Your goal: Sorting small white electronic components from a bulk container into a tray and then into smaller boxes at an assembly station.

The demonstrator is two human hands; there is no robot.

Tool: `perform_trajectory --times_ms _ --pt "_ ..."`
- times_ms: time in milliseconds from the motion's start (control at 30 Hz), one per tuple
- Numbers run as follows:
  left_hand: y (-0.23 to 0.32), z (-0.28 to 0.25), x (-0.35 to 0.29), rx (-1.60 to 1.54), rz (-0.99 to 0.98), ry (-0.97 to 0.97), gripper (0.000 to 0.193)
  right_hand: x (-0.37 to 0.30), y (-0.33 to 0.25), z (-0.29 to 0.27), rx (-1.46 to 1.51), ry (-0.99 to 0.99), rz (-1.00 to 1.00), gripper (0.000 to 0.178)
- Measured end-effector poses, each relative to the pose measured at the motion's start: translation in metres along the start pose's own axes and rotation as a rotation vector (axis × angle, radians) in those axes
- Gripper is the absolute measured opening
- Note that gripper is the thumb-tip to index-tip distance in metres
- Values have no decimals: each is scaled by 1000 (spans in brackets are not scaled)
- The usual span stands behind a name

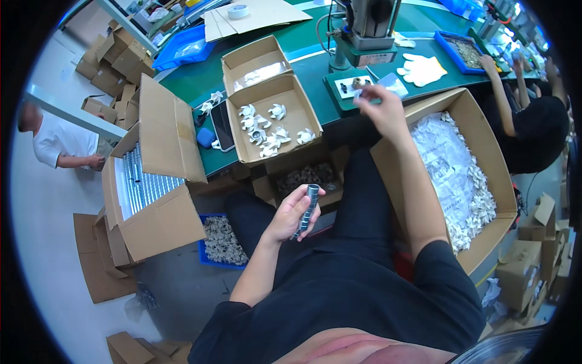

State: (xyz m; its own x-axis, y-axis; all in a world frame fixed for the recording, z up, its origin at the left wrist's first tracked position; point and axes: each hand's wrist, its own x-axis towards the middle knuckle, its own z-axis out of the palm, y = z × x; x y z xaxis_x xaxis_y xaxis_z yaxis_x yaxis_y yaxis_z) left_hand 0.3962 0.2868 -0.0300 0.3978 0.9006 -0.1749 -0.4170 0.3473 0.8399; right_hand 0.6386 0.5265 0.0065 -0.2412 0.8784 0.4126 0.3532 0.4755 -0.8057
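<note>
My left hand (290,215) is closed around a short column of dark grey metal rings (309,206), held upright over my lap. My right hand (383,112) is raised at the bench edge beside the press fixture (350,86), a green block with a light plate and small dark parts. Its thumb and fingertips come together; whatever is between them is too small to name. To the left of that hand, an open cardboard box (242,130) holds several white bladed impellers (270,138). Below my right forearm, a large carton (488,242) contains many more impellers under clear plastic bags (445,164).
The bench press (371,24) stands behind the fixture, with a white glove (421,70) to its right. At left, an open carton (160,224) holds rows of silvery cylinders (142,182). A phone (222,125) lies near the bench edge. Other people work at left and right.
</note>
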Motion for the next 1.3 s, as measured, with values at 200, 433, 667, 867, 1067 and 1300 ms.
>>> perform_trajectory --times_ms 200,433,667,867,1067,1300 --pt "-10 -8 -2 -20 42 29 42 49 49 5 -186 59 67 23" --pt "-44 -19 42 -53 151 47 47 100 97 -4 -390 -153 63 33" --pt "-59 23 94 -30 134 -73 48 88 129 -85 -193 -415 -36 45" --pt "-69 -2 84 25 108 -54 46 -67 208 -292 -237 119 88 29" --pt "-81 -13 107 67 -4 27 45 -291 300 -390 -986 142 929 28" --pt "-77 -2 128 175 -49 22 43 -303 290 -369 -978 -243 823 33"
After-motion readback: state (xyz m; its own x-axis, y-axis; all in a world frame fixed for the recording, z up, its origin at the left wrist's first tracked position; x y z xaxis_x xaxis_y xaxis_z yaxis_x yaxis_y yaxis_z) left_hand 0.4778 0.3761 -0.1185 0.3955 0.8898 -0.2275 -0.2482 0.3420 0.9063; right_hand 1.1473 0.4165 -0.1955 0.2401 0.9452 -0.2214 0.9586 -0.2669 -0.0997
